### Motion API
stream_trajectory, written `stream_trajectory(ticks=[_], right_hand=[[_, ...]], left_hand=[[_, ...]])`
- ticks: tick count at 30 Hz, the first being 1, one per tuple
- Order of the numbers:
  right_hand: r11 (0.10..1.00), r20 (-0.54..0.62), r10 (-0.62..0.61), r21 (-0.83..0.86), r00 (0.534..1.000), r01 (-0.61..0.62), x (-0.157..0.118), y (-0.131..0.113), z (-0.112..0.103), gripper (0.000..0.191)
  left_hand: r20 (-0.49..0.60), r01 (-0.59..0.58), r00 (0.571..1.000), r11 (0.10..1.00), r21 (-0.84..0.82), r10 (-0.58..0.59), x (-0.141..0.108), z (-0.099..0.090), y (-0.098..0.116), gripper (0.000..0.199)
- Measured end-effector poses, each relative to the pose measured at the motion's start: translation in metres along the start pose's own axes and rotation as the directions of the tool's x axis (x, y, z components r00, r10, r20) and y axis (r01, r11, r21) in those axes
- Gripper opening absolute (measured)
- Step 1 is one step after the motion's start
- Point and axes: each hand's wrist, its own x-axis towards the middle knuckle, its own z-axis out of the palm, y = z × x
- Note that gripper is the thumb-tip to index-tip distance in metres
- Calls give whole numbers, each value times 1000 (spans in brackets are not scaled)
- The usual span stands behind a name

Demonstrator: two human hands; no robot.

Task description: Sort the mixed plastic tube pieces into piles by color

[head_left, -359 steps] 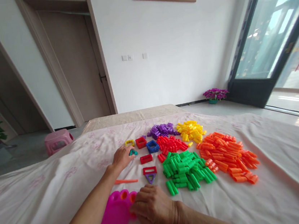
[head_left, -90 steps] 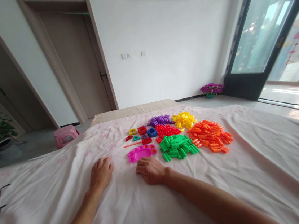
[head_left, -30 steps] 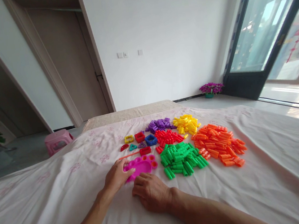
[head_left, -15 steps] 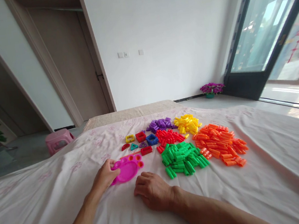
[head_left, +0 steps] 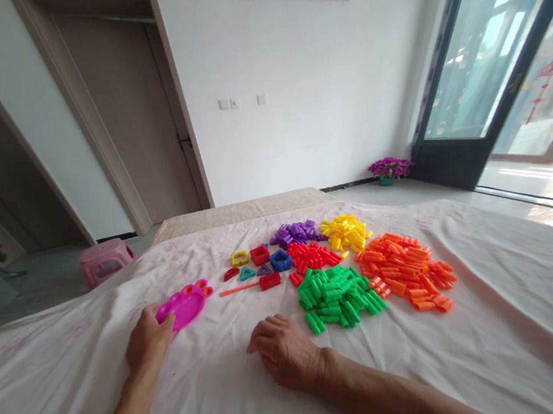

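Note:
My left hand (head_left: 147, 334) grips the near left edge of a magenta paw-shaped plastic tray (head_left: 186, 310), thumb on top; the fingers beneath are hidden. Small round cups with orange insides line the tray's far side. My right hand (head_left: 284, 352) rests on the cloth with its fingers curled in, and nothing shows in it. Just beyond it, to the right, lies a heap of green plastic tube pieces (head_left: 338, 297). An orange stick (head_left: 239, 289) and a red rectangular frame (head_left: 270, 281) lie between the tray and that heap.
Behind are red (head_left: 312, 254), purple (head_left: 296, 233), yellow (head_left: 345, 232) and orange piles (head_left: 404, 265). Yellow (head_left: 239, 258), red (head_left: 259, 255) and blue square frames (head_left: 280, 260) sit left of them, near small triangles (head_left: 247, 274). A pale wrinkled cloth (head_left: 218, 389) covers the surface.
My left hand has moved left with the magenta tray, away from the orange stick, which now shows in full. My right hand has stayed in place.

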Motion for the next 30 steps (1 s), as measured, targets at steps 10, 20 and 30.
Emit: stream_trajectory(ticks=[10,20,30], right_hand=[[812,-397,493,-110,774,-574,-4,79,-123,30],[571,-265,783,-49,562,-819,-60,182,-119,42],[632,-234,767,112,598,-767,-75,211,-92,40]], left_hand=[[-126,-756,640,650,75,758,-35,24,47,32],[53,-755,653,645,115,755,-33,48,93,24],[73,-672,727,686,278,683,-11,28,62,18]])
